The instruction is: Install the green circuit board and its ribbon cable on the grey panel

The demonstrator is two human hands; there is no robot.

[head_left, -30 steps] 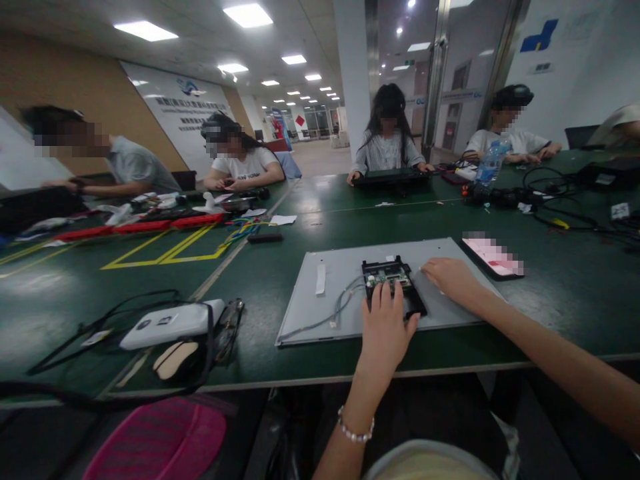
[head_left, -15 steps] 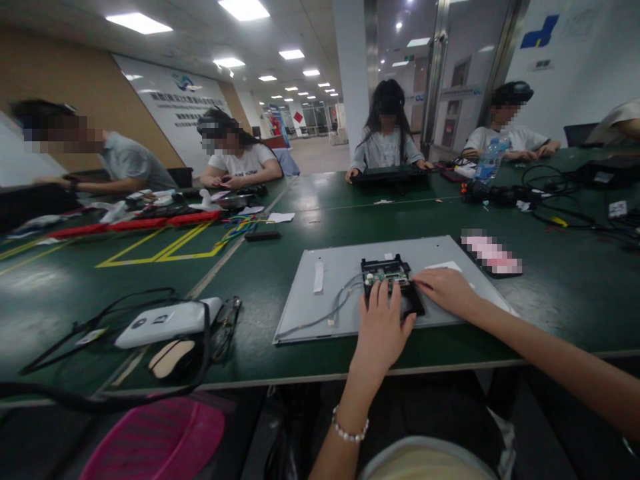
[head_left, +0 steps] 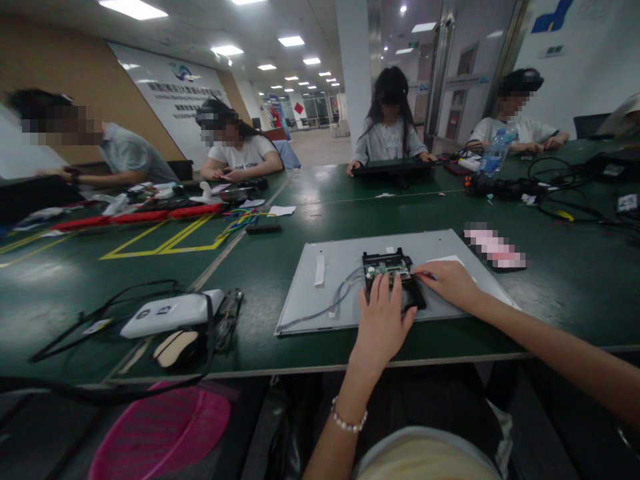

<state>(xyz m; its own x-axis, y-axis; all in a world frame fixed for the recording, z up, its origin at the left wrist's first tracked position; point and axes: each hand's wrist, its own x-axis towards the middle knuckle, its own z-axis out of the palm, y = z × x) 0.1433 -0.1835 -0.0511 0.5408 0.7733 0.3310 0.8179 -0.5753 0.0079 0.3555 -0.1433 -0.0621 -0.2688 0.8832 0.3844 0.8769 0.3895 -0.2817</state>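
Observation:
A flat grey display panel lies on the table in front of me. On it sits a black plastic bracket carrying a green circuit board, with a grey cable running off to the left. My left hand rests over the bracket's near part, fingers stretched out and touching it. At the bracket's right edge, my right hand is closed in a pinch. A small dark bit shows at its fingertips, too little to name.
A phone lies beyond the panel's right corner. To the left are a white device, a mouse, glasses and black cables. A pink basket stands below the table edge. Several people sit around the table.
The camera view has shifted slightly. My right fingertips have drawn a little away from the bracket's edge, showing a small dark bit. My left hand stays on the bracket.

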